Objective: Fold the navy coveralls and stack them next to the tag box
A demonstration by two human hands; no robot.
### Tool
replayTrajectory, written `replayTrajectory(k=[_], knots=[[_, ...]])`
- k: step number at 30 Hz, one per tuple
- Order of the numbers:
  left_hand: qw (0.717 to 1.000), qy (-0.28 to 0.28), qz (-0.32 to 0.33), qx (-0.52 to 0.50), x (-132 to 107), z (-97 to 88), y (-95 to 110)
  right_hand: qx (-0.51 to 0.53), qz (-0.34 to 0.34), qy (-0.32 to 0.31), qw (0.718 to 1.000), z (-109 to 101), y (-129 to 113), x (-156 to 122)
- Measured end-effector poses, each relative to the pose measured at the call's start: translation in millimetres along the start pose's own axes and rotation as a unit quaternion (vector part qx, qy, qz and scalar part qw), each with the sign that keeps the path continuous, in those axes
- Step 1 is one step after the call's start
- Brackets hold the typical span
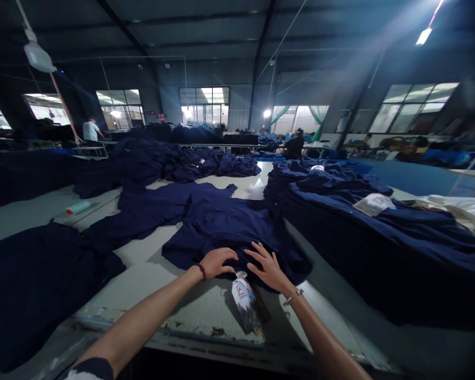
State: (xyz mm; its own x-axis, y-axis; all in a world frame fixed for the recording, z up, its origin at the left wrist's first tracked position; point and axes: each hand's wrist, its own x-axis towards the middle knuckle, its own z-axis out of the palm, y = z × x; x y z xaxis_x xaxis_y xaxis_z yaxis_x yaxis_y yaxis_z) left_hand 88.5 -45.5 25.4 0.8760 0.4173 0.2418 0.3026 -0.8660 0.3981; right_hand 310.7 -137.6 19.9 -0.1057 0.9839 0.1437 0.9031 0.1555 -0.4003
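A dark navy garment (241, 221) lies spread over the pale table in front of me. My left hand (218, 262) rests at its near edge, fingers slightly curved and thumb apart from them, open. Beside it my right hand (268, 266) lies on the same cloth with fingers spread, also open. Between my hands and just below them is a hang tag (245, 301), white with a dark print and a red-and-blue mark. Its upper end touches the garment's near edge, close to both thumbs. Whether either thumb touches the tag I cannot tell.
A high pile of navy garments (380, 248) runs along the right, with a tag (375, 203) on it. More navy cloth (35, 274) covers the left, near a teal thread cone (78, 207). Heaped garments (174, 158) lie farther back. People (295, 143) stand at distant tables.
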Motion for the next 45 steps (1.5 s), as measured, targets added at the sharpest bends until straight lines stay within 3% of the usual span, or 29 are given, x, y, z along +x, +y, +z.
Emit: replayTrajectory(k=[9, 13, 23, 27, 32, 39, 45], knots=[[0.991, 0.040, -0.096, 0.088, 14.6, 0.8, 13.7, -0.052, -0.041, 0.046, 0.997, -3.4, -18.1, 4.8], [0.993, -0.005, -0.083, 0.078, 15.4, 1.2, 14.3, -0.080, -0.039, 0.043, 0.995, -1.9, -20.3, 5.4], [0.994, -0.063, -0.059, 0.061, 13.1, -5.1, 14.2, -0.018, -0.018, -0.003, 1.000, 1.8, -10.0, 3.6], [0.997, -0.056, -0.051, 0.028, 9.7, -4.5, 16.1, -0.024, -0.022, -0.024, 0.999, 1.5, -7.4, 4.4], [0.998, -0.047, 0.011, -0.048, 1.4, -0.8, 10.8, 0.009, -0.041, -0.014, 0.999, 0.5, -5.8, 3.3], [0.997, -0.036, -0.016, -0.069, -2.3, 5.9, 6.6, 0.100, -0.057, 0.041, 0.992, 3.8, -1.3, -0.1], [0.995, -0.018, -0.038, -0.086, -0.4, 5.8, 12.6, 0.085, -0.062, -0.019, 0.994, 0.3, -4.7, -4.0]])
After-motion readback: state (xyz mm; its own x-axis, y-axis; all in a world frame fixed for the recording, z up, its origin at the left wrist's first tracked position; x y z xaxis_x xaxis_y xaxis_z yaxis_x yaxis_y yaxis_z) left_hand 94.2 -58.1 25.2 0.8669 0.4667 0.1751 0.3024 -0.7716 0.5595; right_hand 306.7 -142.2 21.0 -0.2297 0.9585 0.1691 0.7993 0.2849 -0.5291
